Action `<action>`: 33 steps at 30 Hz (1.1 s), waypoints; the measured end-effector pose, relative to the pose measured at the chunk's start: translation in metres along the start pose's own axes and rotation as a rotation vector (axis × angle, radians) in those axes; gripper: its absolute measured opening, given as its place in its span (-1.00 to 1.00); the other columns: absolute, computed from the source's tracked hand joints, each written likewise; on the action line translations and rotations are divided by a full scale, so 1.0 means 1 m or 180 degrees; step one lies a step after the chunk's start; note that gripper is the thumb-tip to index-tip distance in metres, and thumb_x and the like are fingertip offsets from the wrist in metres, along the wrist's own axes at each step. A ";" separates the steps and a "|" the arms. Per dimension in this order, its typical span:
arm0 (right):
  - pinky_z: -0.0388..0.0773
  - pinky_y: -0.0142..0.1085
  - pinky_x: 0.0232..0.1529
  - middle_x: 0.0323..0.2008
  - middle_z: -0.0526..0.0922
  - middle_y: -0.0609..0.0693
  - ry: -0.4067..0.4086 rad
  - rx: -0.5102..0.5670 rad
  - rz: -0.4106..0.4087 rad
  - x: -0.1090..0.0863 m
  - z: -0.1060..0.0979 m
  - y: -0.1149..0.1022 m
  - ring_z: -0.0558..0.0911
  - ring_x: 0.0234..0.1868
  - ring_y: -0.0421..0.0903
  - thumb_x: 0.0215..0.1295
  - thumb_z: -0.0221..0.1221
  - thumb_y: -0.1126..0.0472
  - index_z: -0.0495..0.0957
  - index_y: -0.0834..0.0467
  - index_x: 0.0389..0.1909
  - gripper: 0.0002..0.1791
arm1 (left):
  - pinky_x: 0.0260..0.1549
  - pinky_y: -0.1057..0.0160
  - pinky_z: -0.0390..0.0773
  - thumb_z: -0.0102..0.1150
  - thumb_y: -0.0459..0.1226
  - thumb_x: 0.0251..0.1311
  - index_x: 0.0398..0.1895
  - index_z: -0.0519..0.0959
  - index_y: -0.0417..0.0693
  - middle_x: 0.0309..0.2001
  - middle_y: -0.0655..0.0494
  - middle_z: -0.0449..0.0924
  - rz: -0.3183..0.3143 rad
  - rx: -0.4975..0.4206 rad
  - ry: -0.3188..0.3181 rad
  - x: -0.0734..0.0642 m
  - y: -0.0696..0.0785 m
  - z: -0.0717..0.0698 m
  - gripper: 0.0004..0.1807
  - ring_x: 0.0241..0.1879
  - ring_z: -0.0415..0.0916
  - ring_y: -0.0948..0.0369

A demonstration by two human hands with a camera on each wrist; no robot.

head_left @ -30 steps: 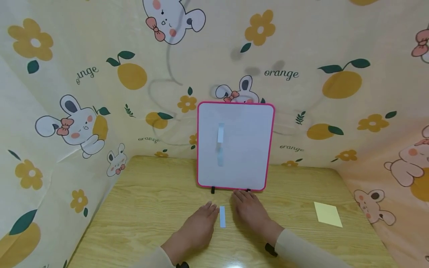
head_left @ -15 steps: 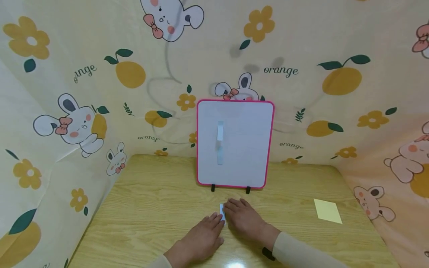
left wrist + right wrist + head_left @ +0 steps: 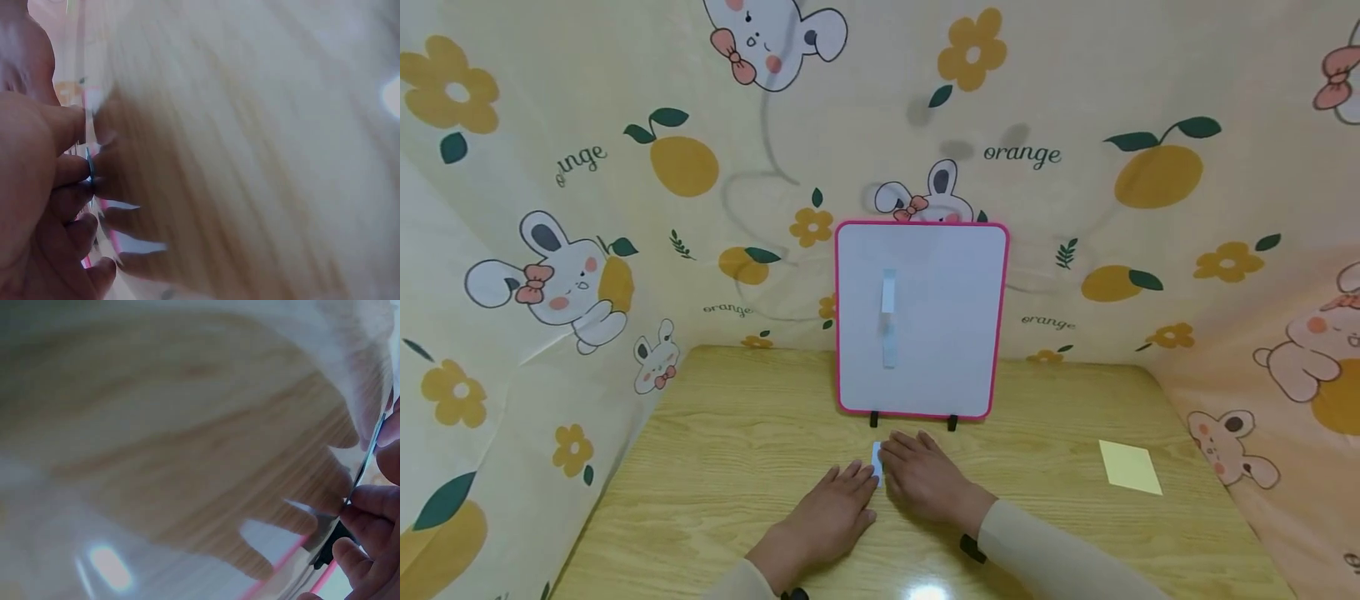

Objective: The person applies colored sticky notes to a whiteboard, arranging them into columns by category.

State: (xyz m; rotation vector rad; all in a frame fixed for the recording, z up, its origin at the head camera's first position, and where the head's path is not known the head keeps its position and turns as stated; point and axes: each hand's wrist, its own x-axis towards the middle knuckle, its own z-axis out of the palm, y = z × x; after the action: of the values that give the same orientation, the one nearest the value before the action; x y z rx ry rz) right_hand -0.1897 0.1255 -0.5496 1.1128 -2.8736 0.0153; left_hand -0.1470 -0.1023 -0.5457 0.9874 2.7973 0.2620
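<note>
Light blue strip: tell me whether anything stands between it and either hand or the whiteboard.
Nothing visible stands between the light blue strip and the left hand or right hand: both have fingers at it. Toward the whiteboard, the board's left black foot lies straight ahead, at its bottom edge.

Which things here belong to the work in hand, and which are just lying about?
Job:
blue strip, touched by left hand and right hand
whiteboard, probably, since it bears similar blue pieces

Lying about:
yellow note, apparently unused
</note>
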 end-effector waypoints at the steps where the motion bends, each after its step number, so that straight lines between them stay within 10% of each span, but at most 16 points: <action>1: 0.41 0.25 0.47 0.47 0.52 0.04 -0.0015 0.0015 0.0007 0.002 0.000 -0.001 0.41 0.54 0.11 0.68 -0.02 0.03 0.48 0.15 0.47 -0.49 | 0.57 -0.18 0.25 -0.10 0.02 0.65 0.60 0.33 -0.10 0.62 0.01 0.25 -0.0013 -0.0021 -0.0008 -0.001 -0.002 0.000 -0.37 0.63 0.16 -0.01; 18: 0.36 0.27 0.50 0.48 0.50 0.07 0.0018 0.0129 0.0229 -0.002 -0.006 0.002 0.37 0.57 0.13 0.62 0.06 0.01 0.48 0.16 0.46 -0.47 | 0.57 -0.21 0.22 0.01 0.05 0.59 0.60 0.30 -0.18 0.62 -0.08 0.24 -0.0034 -0.0154 0.0076 -0.004 -0.005 0.004 -0.30 0.63 0.16 -0.05; 33: 0.36 0.33 0.46 0.36 0.58 0.27 0.0553 0.0210 0.1009 -0.090 -0.022 0.059 0.46 0.46 0.31 0.50 0.25 0.12 0.56 0.33 0.34 -0.48 | 0.57 -0.21 0.22 0.04 0.04 0.58 0.62 0.27 -0.18 0.63 -0.12 0.21 -0.0061 -0.0187 0.0093 -0.002 0.000 -0.001 -0.27 0.63 0.15 -0.06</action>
State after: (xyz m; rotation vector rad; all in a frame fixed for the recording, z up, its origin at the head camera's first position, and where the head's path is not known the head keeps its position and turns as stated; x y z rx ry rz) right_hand -0.1622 0.2305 -0.5321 0.6172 -2.8733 0.2113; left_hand -0.1458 -0.1039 -0.5450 0.9510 2.8062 0.3567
